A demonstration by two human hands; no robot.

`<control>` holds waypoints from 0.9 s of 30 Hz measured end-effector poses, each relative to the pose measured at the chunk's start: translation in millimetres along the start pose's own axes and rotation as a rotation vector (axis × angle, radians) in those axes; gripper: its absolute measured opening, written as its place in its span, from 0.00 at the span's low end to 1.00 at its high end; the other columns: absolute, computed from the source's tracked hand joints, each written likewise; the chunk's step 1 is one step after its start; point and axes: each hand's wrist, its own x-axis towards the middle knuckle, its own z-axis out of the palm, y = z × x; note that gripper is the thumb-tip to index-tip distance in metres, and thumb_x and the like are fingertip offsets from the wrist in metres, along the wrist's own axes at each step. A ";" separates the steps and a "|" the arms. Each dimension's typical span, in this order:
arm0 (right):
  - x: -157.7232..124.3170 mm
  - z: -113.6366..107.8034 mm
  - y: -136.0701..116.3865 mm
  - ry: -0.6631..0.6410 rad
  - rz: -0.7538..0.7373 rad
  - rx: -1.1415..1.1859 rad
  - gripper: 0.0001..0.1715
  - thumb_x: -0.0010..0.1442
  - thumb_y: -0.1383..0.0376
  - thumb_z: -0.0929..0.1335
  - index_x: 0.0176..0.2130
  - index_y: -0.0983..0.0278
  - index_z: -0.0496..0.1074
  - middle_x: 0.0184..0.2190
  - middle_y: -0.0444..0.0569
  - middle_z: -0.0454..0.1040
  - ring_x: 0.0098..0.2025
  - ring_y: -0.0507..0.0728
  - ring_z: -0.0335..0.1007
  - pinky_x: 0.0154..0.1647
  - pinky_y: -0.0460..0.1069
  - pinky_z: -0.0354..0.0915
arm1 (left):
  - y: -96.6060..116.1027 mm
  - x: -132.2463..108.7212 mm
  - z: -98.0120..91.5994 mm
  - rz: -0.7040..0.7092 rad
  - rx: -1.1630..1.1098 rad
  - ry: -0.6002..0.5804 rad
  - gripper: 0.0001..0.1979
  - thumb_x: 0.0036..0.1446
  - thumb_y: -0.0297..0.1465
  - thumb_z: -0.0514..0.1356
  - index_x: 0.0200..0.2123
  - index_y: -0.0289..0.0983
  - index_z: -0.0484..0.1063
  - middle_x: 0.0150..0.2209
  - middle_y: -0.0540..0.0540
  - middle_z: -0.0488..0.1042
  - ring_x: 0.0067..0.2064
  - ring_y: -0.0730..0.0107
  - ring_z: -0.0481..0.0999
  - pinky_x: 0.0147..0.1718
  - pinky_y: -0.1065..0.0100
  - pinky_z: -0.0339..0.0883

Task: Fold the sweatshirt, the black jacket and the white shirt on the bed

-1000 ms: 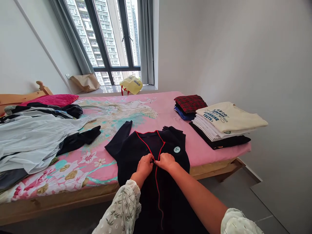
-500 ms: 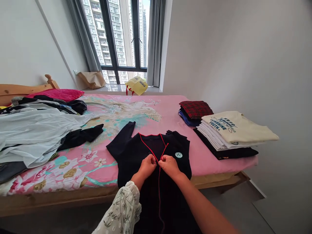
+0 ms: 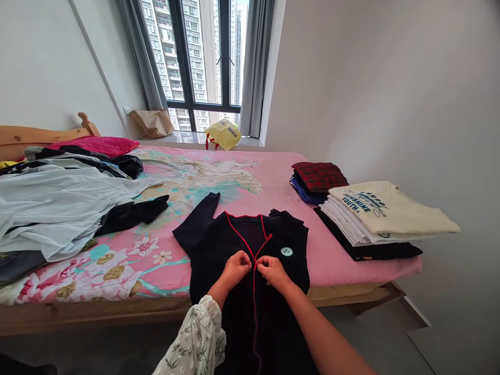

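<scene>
Pink floral bedsheet (image 3: 336,260) beneath a navy cardigan (image 3: 219,250) with red piping, spread flat near the bed's edge.

Soft, light, limp cloth, best taken at its front edges, where the left hand (image 3: 235,271) and right hand (image 3: 272,272) pinch narrowly. Round badge (image 3: 286,251) is unreadable; folded cream T-shirt (image 3: 383,211) shows "YOUTH".

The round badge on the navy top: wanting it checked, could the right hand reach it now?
Probably yes: the right hand sits close below the badge, nothing lying between them.
</scene>
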 end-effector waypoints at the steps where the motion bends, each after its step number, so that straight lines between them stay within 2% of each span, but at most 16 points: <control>1: 0.9 0.6 0.1 0.001 0.004 0.012 0.09 0.50 0.64 0.64 0.32 0.65 0.70 0.21 0.40 0.65 0.19 0.47 0.58 0.16 0.41 0.55 | -0.8 0.3 0.6 0.000 0.002 0.008 0.06 0.35 0.25 0.57 0.22 0.37 0.62 0.19 0.55 0.67 0.21 0.79 0.63 0.22 0.74 0.57; 5: 5.0 2.9 -1.6 0.005 0.026 0.040 0.11 0.48 0.59 0.68 0.30 0.66 0.70 0.22 0.41 0.66 0.19 0.47 0.58 0.15 0.40 0.55 | -4.0 3.3 3.9 -0.001 0.043 0.097 0.06 0.37 0.26 0.57 0.21 0.38 0.61 0.18 0.57 0.64 0.21 0.79 0.61 0.21 0.75 0.54; 8: 9.0 5.3 -1.9 0.022 0.078 0.057 0.17 0.49 0.54 0.69 0.28 0.66 0.69 0.19 0.41 0.63 0.18 0.48 0.58 0.12 0.41 0.55 | -5.3 5.9 6.0 0.002 0.086 0.166 0.07 0.36 0.26 0.58 0.19 0.38 0.60 0.17 0.58 0.62 0.21 0.79 0.60 0.21 0.76 0.51; 10: 10.1 6.5 -1.0 0.037 0.096 0.074 0.16 0.49 0.54 0.69 0.27 0.66 0.67 0.18 0.40 0.61 0.17 0.48 0.58 0.11 0.41 0.55 | -5.3 6.6 6.6 -0.001 0.099 0.181 0.07 0.36 0.26 0.59 0.19 0.38 0.61 0.17 0.57 0.62 0.21 0.79 0.59 0.21 0.76 0.51; 15: 4.1 2.5 -4.4 0.041 0.047 0.156 0.14 0.53 0.55 0.64 0.28 0.64 0.65 0.19 0.40 0.60 0.20 0.48 0.59 0.14 0.40 0.58 | -2.0 5.5 7.1 0.002 0.066 0.166 0.08 0.38 0.29 0.61 0.19 0.38 0.61 0.18 0.56 0.65 0.21 0.78 0.62 0.22 0.74 0.55; 20: 0.3 -3.7 -13.4 0.016 -0.061 0.149 0.13 0.53 0.57 0.65 0.27 0.65 0.66 0.20 0.40 0.60 0.20 0.47 0.57 0.16 0.40 0.58 | -0.3 6.2 6.5 0.046 0.011 0.127 0.08 0.40 0.29 0.61 0.21 0.38 0.61 0.21 0.55 0.66 0.24 0.77 0.64 0.26 0.74 0.58; 27: 0.8 2.2 1.2 -0.039 -0.073 0.170 0.11 0.55 0.60 0.60 0.34 0.63 0.67 0.21 0.40 0.62 0.19 0.48 0.57 0.16 0.42 0.61 | -1.8 3.6 4.1 0.055 -0.049 0.034 0.09 0.40 0.27 0.58 0.21 0.38 0.58 0.24 0.53 0.68 0.25 0.78 0.64 0.27 0.73 0.58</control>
